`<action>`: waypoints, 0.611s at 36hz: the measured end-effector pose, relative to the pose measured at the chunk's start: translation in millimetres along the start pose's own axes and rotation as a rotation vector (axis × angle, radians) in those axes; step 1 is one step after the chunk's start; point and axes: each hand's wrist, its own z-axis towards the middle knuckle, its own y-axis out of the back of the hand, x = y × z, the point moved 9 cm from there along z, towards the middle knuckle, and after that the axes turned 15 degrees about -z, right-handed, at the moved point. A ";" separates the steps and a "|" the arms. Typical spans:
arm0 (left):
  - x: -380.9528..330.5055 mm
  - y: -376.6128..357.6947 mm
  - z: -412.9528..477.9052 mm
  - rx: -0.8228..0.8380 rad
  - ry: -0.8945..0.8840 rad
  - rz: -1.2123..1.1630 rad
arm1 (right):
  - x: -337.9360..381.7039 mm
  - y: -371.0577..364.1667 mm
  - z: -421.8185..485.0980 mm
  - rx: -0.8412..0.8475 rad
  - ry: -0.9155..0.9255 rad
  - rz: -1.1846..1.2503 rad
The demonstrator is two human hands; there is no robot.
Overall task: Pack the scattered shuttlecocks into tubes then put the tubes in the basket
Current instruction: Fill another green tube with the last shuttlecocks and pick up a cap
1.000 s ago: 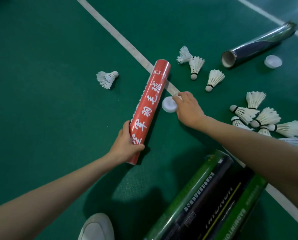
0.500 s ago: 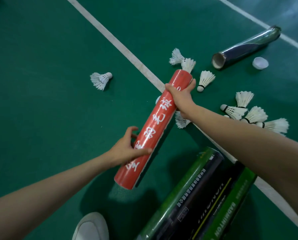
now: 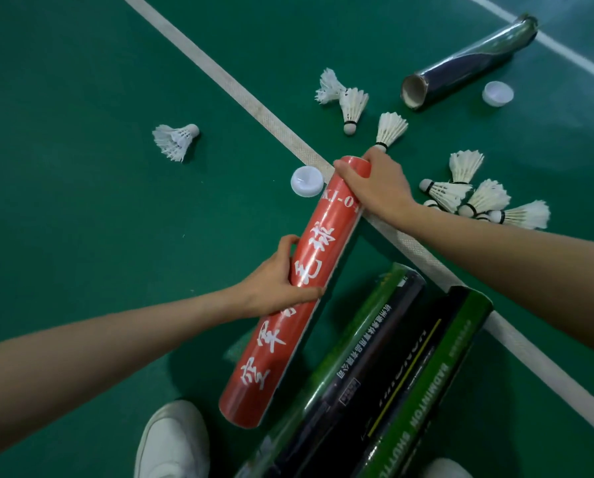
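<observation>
The left hand grips the middle of the red tube, while the right hand curls over its far end. The tube slants above the green floor, a white cap just left of its far end. Loose shuttlecocks lie scattered to the right.

The red tube reads "KJ-0" and "毛球"; the green tube reads "BADMINTON".
</observation>
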 end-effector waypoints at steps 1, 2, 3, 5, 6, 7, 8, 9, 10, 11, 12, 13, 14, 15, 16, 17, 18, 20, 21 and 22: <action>0.1 -4.3 -1.0 0.026 -0.004 0.017 | -5.8 3.5 -1.6 -0.006 0.002 -0.038; 0.6 -9.3 -1.3 0.055 -0.002 0.033 | -12.9 5.9 -3.4 -0.007 -0.003 -0.072; 1.3 -14.2 -1.0 0.083 0.004 0.047 | -20.5 6.3 -5.3 -0.002 -0.011 -0.108; 2.4 -21.6 1.2 0.117 0.011 0.074 | -34.8 3.9 -9.0 0.012 -0.022 -0.172; 2.9 -24.2 2.9 0.124 0.014 0.089 | -41.3 0.2 -10.4 0.030 -0.025 -0.182; 3.4 -26.7 4.9 0.134 0.022 0.106 | -46.7 -3.5 -11.6 0.053 -0.029 -0.185; 4.3 -29.7 6.9 0.152 0.037 0.135 | -51.8 -8.3 -12.7 0.085 -0.035 -0.191; 5.3 -32.2 9.7 0.175 0.055 0.184 | -56.4 -13.8 -13.5 0.124 -0.035 -0.211; 5.9 -32.7 13.7 0.192 0.068 0.258 | -60.5 -19.7 -13.8 0.165 -0.030 -0.243; 4.9 -30.9 19.4 0.192 0.065 0.345 | -64.4 -24.7 -14.2 0.198 -0.021 -0.281; 1.0 -27.9 26.4 0.180 0.049 0.416 | -67.5 -28.2 -14.5 0.217 -0.012 -0.313; -4.9 -24.7 33.3 0.163 0.030 0.452 | -70.1 -29.9 -14.7 0.229 -0.008 -0.332; -12.0 -22.3 40.0 0.148 0.014 0.457 | -72.2 -30.3 -14.2 0.233 -0.007 -0.342; -19.6 -19.9 46.5 0.135 0.002 0.450 | -73.9 -30.0 -12.9 0.233 -0.007 -0.352; -27.3 -18.1 52.7 0.123 -0.009 0.445 | -75.0 -28.6 -11.4 0.237 -0.006 -0.380; -35.0 -16.5 58.7 0.115 -0.019 0.448 | -74.9 -25.7 -9.6 0.242 -0.002 -0.427; -42.5 -15.4 64.1 0.111 -0.028 0.460 | -74.8 -22.4 -7.0 0.251 0.002 -0.483; -56.8 -14.6 75.4 0.105 -0.052 0.491 | -75.6 -12.0 0.6 0.248 0.004 -0.571; -63.3 -13.9 81.9 0.094 -0.068 0.498 | -76.0 -4.5 6.4 0.222 0.007 -0.591; -69.7 -11.6 89.5 0.074 -0.084 0.494 | -76.3 4.8 13.9 0.180 0.009 -0.598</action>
